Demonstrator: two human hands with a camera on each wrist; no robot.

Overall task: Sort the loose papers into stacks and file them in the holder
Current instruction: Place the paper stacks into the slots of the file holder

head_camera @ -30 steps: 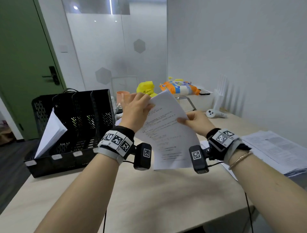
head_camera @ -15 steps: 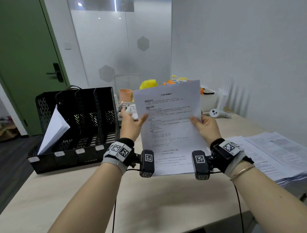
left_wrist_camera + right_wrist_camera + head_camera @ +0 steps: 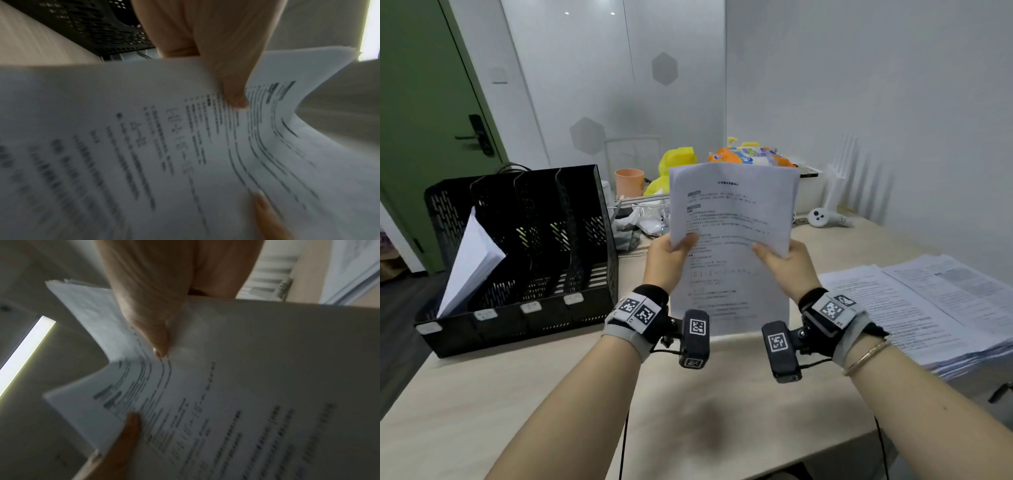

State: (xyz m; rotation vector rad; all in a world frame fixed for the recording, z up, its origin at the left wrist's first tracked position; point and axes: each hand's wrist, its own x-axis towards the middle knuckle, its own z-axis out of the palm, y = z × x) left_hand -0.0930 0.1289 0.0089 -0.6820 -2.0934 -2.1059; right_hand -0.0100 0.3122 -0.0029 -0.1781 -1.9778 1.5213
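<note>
**Sheaf of papers held upright for squaring**

Sheaf of printed papers [image 3: 732, 240] stands upright above the tabletop [image 3: 551, 394], mid-scene, held by both side edges. Left hand [image 3: 666, 262] pinches the left edge, thumb on the printed face; right hand [image 3: 787, 265] pinches the right edge likewise. Wrist views show several sheets, upper corners fanned. Judgement: two-sided grip keeps the sheets vertical so they can be aligned before filing.

Black mesh holder [image 3: 527, 260] sits to the left; its leftmost slot already holds a leaning white stack [image 3: 470, 263], other slots look empty. More printed pages [image 3: 928, 308] lie at right. Far end: orange cup [image 3: 629, 183], yellow bag [image 3: 676, 161]. Green door [image 3: 424, 120] far left, white walls.
</note>
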